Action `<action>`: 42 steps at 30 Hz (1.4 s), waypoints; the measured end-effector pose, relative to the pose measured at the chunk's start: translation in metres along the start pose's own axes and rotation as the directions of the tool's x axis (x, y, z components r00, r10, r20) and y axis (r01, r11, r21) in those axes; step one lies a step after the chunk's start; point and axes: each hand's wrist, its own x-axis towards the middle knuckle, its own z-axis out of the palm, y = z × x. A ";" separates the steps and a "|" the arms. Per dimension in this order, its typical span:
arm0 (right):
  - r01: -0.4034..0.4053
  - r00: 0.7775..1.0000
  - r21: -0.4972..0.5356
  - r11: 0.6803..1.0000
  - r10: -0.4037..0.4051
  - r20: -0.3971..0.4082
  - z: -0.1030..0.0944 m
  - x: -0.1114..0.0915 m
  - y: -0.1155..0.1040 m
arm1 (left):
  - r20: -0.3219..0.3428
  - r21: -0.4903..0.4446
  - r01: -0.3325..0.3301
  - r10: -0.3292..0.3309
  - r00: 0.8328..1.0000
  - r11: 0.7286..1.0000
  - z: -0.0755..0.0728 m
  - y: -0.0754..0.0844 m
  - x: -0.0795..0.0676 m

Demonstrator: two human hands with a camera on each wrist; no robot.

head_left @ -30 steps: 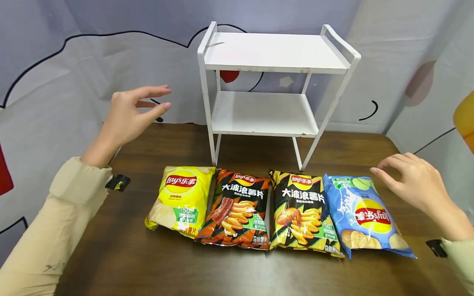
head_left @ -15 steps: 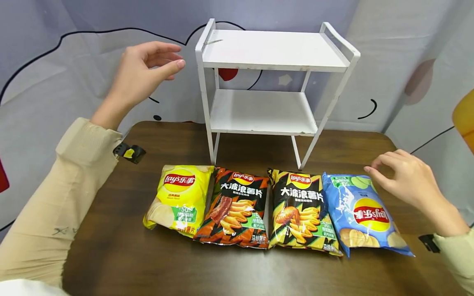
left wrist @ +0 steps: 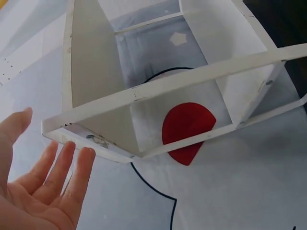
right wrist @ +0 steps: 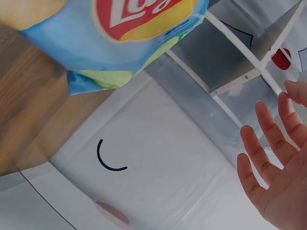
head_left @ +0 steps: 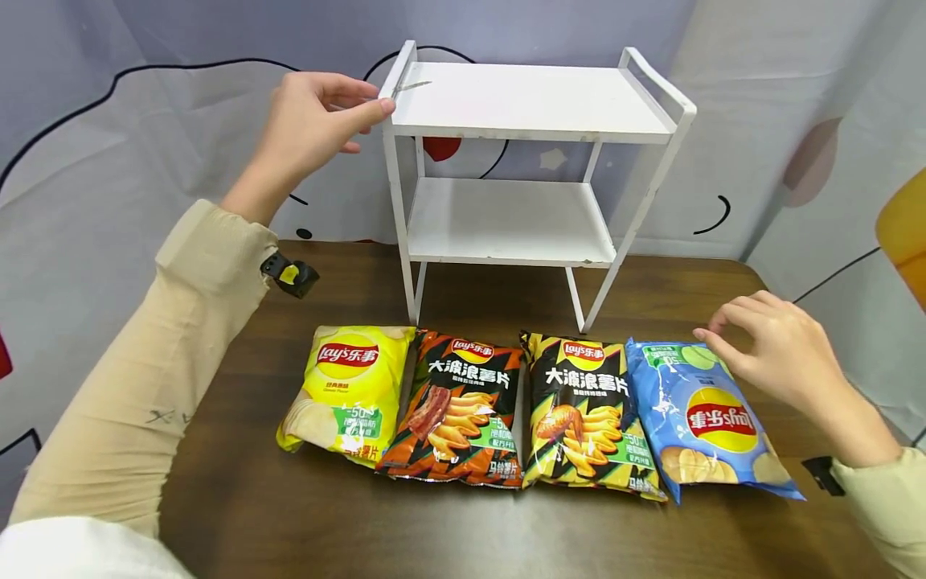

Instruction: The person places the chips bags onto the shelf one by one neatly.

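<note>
A white two-tier shelf rack (head_left: 535, 100) stands at the back of the brown table. My left hand (head_left: 311, 121) is at its upper left side rail (head_left: 398, 72), thumb and fingers parted and holding nothing. In the left wrist view, the left fingers (left wrist: 76, 179) reach right to the rack's corner. My right hand (head_left: 777, 346) hovers by the top right of a blue bag of chips (head_left: 705, 418), fingers loosely bent. The right wrist view has that hand's fingers (right wrist: 276, 132) spread around nothing.
Left of the blue bag lie a yellow-and-black chip bag (head_left: 586, 418), a red-and-black chip bag (head_left: 463, 410) and a yellow chip bag (head_left: 350, 394), side by side on the table (head_left: 434, 531). A patterned cloth (head_left: 181, 145) hangs behind the rack.
My left hand has risen and moved right, from beside the rack to its upper left rail. The right hand has drifted slightly left and up. The bags and rack stay in place.
</note>
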 end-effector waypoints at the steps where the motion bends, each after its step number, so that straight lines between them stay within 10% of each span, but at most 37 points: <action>1: 0.002 1.000 0.002 1.000 -0.002 0.002 0.000 0.000 -0.001 | 0.002 -0.005 0.015 -0.015 1.000 1.000 0.001 0.000 0.001; 27: 0.091 0.996 0.004 0.996 -0.091 0.007 0.004 -0.005 -0.023 | 0.038 -0.272 0.196 -0.193 0.980 0.942 0.009 0.002 0.007; 42: 0.117 0.993 0.038 0.992 -0.117 0.018 0.008 -0.042 -0.035 | 0.049 -0.244 0.243 -0.238 0.970 0.939 0.008 0.001 0.007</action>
